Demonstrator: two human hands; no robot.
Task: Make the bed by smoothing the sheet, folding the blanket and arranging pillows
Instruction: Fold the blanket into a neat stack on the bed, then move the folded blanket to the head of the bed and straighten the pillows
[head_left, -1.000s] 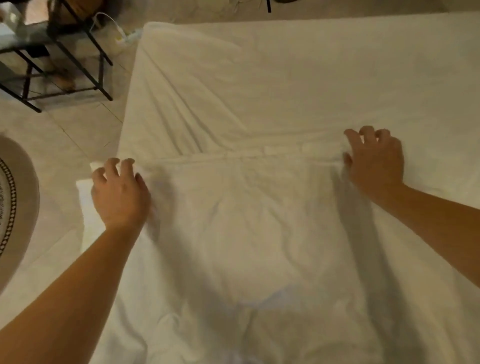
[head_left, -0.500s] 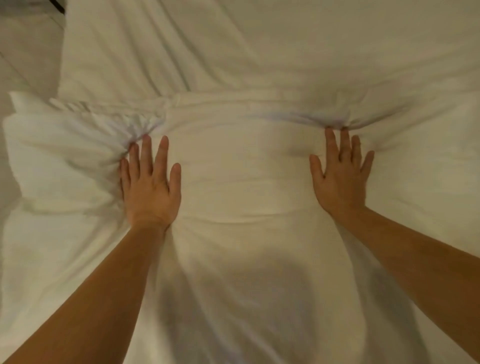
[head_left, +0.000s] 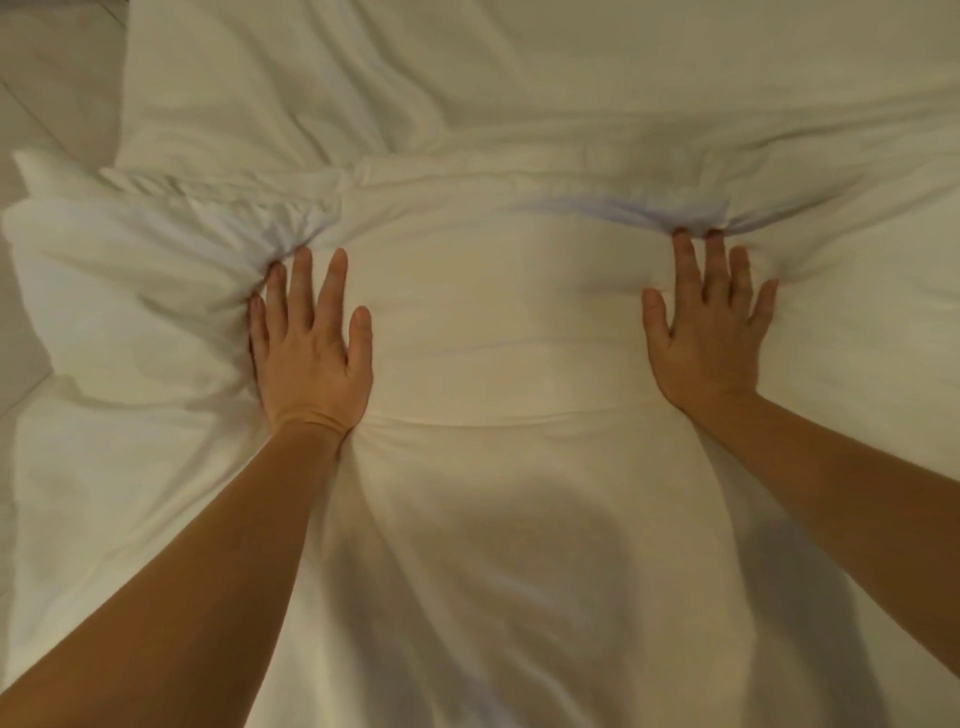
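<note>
- Two hands lie flat on the white blanket (head_left: 509, 364), palms down, fingers spread wide; neither grips anything.
- Our left hand (head_left: 311, 343) presses near the blanket's left side. Cloth bunches into tight gathers just beyond its fingertips (head_left: 301, 257).
- Our right hand (head_left: 711, 332) presses on the right half, well apart from the left. A shaded crease pulls outward from its fingertips (head_left: 683, 244).
- Between the hands the blanket looks puffed and fairly smooth; one shallow wrinkle runs across at wrist level.
- The blanket's far edge shows as a folded band running left to right just past our fingers.
- Beyond that band lies the sheet (head_left: 519, 67), white, with long diagonal creases near its left corner.
- The blanket's left end (head_left: 93, 260) hangs out past the bed's edge, soft and rumpled.
- We see pale floor (head_left: 52, 78) at upper left, beside the bed.
- Both forearms come in bare from the lower corners; their shadows fall on the near blanket.
- We cannot tell any pillow apart from the bedding.
</note>
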